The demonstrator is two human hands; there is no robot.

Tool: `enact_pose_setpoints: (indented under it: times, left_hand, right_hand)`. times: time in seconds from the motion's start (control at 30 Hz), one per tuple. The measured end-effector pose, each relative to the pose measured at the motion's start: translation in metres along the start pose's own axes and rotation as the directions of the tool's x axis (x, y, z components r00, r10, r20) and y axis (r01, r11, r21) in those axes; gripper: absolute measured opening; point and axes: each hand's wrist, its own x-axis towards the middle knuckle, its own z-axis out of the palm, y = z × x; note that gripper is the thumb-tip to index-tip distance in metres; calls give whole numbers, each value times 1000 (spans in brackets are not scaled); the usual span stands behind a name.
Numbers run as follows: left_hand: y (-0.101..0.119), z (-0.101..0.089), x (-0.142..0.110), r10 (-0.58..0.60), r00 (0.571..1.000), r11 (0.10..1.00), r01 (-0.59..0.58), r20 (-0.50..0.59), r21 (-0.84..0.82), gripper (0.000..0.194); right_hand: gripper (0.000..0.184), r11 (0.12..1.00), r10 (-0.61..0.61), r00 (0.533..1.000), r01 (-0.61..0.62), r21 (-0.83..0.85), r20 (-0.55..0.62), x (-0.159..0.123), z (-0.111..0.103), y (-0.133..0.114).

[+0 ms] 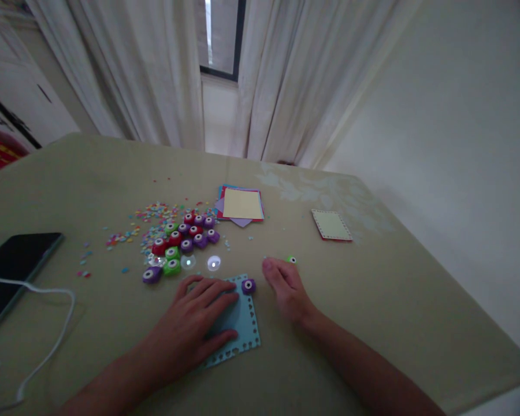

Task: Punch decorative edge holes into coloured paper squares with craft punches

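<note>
A light-blue square card [241, 318] with small shapes cut along its edges lies on the table in front of me. My left hand [205, 318] rests flat on it, fingers spread, covering its left part. At the card's upper right corner sits a purple craft punch [248, 286] with an eye-like round button. To the right of the card, my right hand [288, 292] is closed with curled fingers; whatever may be in it is hidden. Just beyond its knuckles shows part of a green craft punch [292, 260], mostly covered by the hand.
Several red, green and purple craft punches [186, 245] are grouped left of centre beside scattered confetti [158, 212]. Two clear discs [214, 263] lie near them. Farther back is a stack of coloured cards [243, 204]; punched cards [331, 225] lie right. A phone [17, 266] and white cable [71, 300] are left.
</note>
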Motion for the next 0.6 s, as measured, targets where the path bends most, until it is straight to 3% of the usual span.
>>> enact_pose_setpoints:
  times: [0.17, 0.37, 0.43, 0.5, 0.6]
  left_hand:
    - [1, 2, -1, -1, 1000, 1000, 1, -15, 3, 46]
    - [3, 2, 0, 2, 999, 1000, -2, -42, -9, 50]
    - [4, 2, 0, 3, 999, 1000, -3, -46, -5, 46]
    - [4, 2, 0, 2, 999, 1000, -2, -53, -5, 44]
    - [4, 2, 0, 1, 998, 1000, -1, -57, -8, 44]
  right_hand:
    - [69, 970, -30, 998, 15, 242, 59, 16, 26, -26]
    - [72, 996, 58, 994, -64, 59, 96, 13, 51, -13]
    - [72, 987, 67, 996, -76, 145, 65, 11, 48, -9]
    - [70, 981, 13, 1000, -12, 192, -2, 10, 39, -9]
    - [63, 998, -56, 998, 56, -31, -26, 7, 18, -10]
